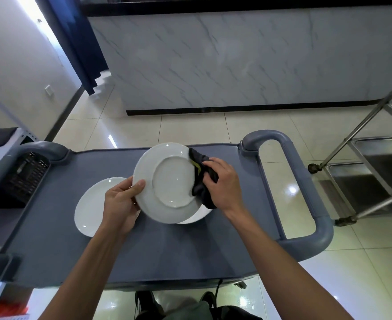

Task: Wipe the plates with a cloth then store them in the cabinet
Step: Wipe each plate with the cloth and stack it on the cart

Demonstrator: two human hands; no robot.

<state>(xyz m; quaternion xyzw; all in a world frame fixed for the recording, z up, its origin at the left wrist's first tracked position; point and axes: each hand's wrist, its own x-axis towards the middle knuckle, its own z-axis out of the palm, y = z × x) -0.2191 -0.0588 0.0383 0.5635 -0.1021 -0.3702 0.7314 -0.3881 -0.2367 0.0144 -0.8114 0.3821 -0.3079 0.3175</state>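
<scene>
grey cart [58, 227], tiled floor under it, marble-faced counter [213, 54] beyond its far edge. item one: plate [167, 181], white, underside toward you, raised and tilted over the cart's middle. your left hand [121, 204] pinches its left rim, thumb on the underside, other fingers hidden behind. item two: cloth [202, 179], dark, pressed to the plate's right rim; your right hand [222, 183] has its fingers curled round it. item three: second plate [91, 204], flat on the cart, left of centre. item four: third plate [199, 215], mostly hidden under the raised one. steel trolley [370, 158] off the cart's right edge.
</scene>
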